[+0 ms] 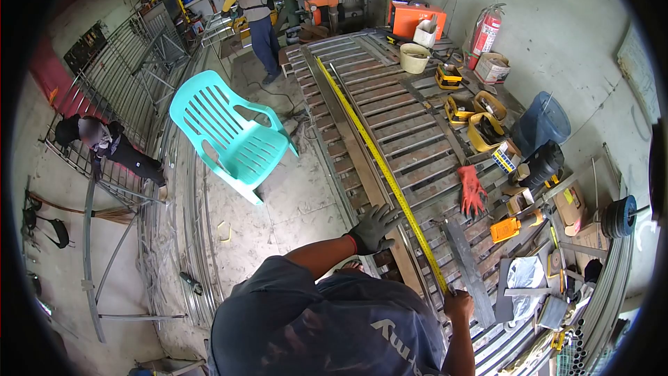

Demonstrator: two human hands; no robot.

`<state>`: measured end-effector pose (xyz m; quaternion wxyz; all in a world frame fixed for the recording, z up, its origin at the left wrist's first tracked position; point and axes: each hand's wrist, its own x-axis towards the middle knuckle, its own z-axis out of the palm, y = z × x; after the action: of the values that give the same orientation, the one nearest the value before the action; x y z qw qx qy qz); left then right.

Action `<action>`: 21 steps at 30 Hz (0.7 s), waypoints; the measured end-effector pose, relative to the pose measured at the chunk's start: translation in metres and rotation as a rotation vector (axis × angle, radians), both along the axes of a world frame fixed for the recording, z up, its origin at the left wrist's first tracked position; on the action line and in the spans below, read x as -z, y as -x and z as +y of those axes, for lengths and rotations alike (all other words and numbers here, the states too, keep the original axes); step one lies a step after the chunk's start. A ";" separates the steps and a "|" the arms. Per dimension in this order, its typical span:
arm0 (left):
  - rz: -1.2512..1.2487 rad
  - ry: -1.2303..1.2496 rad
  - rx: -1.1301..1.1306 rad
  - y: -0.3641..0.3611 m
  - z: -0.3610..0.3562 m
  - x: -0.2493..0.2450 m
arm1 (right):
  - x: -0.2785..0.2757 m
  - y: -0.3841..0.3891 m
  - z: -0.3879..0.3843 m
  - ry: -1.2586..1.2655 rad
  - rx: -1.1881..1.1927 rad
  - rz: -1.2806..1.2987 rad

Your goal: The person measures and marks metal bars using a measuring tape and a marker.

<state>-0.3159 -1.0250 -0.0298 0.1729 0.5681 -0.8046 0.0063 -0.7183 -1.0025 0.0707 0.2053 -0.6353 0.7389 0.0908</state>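
Note:
A long yellow measuring tape (pixel 390 175) lies stretched across the slatted metal table (pixel 410 141), beside a long flat bar (pixel 351 141). My left hand (pixel 374 228), in a dark glove, rests with its fingers spread over the flat bar, left of the tape. Bare and curled, my right hand (pixel 458 305) is closed on the near end of the tape. Right of the tape, a dark flat metal piece (pixel 467 264) lies near my right hand. A red glove (pixel 472 191) is farther back on the table.
A turquoise chair (pixel 233 132) stands left of the table. One person (pixel 254 17) works at the back, another person (pixel 115 146) bends at the left by metal frames. Yellow containers (pixel 485 131), an orange tool case (pixel 505 230) and a fire extinguisher (pixel 485 35) line the right side.

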 end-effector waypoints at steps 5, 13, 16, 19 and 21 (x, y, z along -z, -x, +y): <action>0.014 -0.049 0.001 0.000 0.002 -0.015 | 0.010 0.002 0.002 -0.017 0.008 0.006; -0.058 0.022 -0.027 0.009 0.003 -0.016 | 0.004 0.003 0.009 -0.022 -0.005 -0.001; -0.105 0.024 -0.045 0.014 0.002 -0.015 | 0.010 0.014 0.012 -0.019 -0.018 -0.016; -0.154 -0.074 -0.026 0.015 -0.001 -0.032 | 0.011 0.022 0.016 -0.023 -0.023 -0.035; -0.167 -0.053 -0.043 0.014 -0.004 -0.021 | 0.013 0.029 0.017 -0.060 -0.004 -0.069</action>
<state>-0.3295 -1.0291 -0.0091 0.0901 0.5870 -0.8038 0.0361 -0.7472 -0.9855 0.0581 0.2493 -0.6332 0.7270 0.0915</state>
